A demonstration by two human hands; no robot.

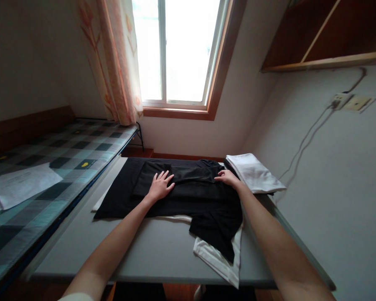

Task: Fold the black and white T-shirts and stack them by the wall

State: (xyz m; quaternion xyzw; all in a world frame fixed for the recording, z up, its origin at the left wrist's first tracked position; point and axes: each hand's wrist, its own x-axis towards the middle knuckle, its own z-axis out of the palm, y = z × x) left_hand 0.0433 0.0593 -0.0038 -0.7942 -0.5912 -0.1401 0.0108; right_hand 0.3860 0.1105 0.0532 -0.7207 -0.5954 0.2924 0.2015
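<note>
The black shirt (pixel 181 202) lies on the grey table (pixel 163 255), its body spread left to right across the far half. A folded layer rests along its far side. The left hand (pixel 161 184) lies on this layer, palm down, fingers spread and grasping nothing. The right hand (pixel 227 177) touches the layer's right end with bent fingers (whether it pinches the fabric cannot be told).

A white garment (pixel 213 255) lies beneath; it shows past the shirt's left edge and around the near right sleeve, where its lowest tip reaches the table's near edge. Left of that tip, a wide band of table top gives room along the near edge. On the far right, a folded white cloth (pixel 253 171) sits beside the shirt, close to the wall (pixel 326 167), and limits room there. Left of the table, the bed (pixel 65 167) runs alongside, with papers (pixel 31 184) on it.
</note>
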